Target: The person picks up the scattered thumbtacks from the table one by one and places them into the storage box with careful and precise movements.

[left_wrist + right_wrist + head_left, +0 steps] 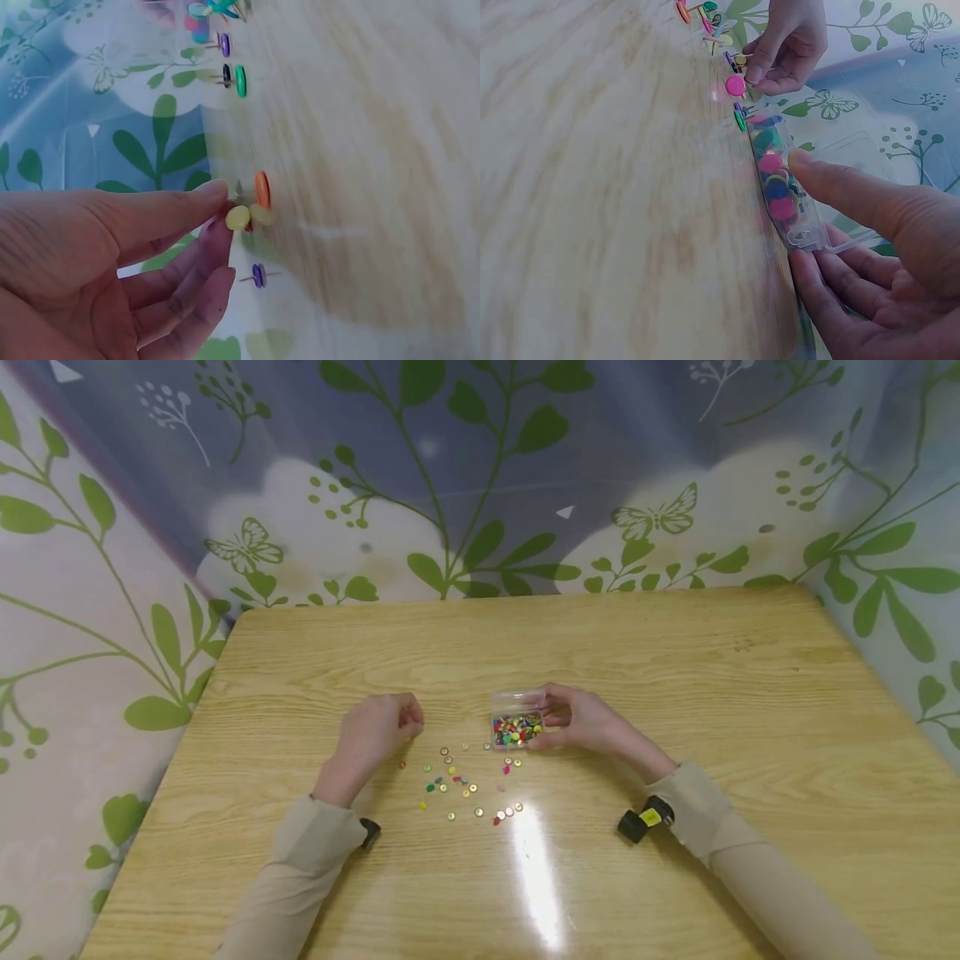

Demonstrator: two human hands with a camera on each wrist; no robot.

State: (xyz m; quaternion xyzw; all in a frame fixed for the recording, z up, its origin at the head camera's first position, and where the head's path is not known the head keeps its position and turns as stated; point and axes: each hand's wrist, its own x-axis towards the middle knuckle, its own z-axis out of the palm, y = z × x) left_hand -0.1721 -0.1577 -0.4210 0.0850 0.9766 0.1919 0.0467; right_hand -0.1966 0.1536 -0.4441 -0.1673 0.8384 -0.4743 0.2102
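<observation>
My left hand [371,735] pinches a yellow thumbtack [238,217] between its thumb and fingertips, just above the table; the tack's pin is hidden by the fingers. Near those fingertips lie an orange thumbtack [261,187] and a purple thumbtack [259,275]. With thumb and fingers on opposite sides, my right hand [588,720] grips a small clear plastic box [776,180]. Its lid [517,700] is raised, and many mixed-colour thumbtacks [517,727] fill the inside. A pink thumbtack [735,86] stands between the box and the left hand in the right wrist view.
Several loose thumbtacks [467,793] are scattered over the wooden table [675,677] between the forearms, some with pins pointing up. Leaf-patterned curtains [480,485] hang along the back and sides. A bright glare strip crosses the table's front.
</observation>
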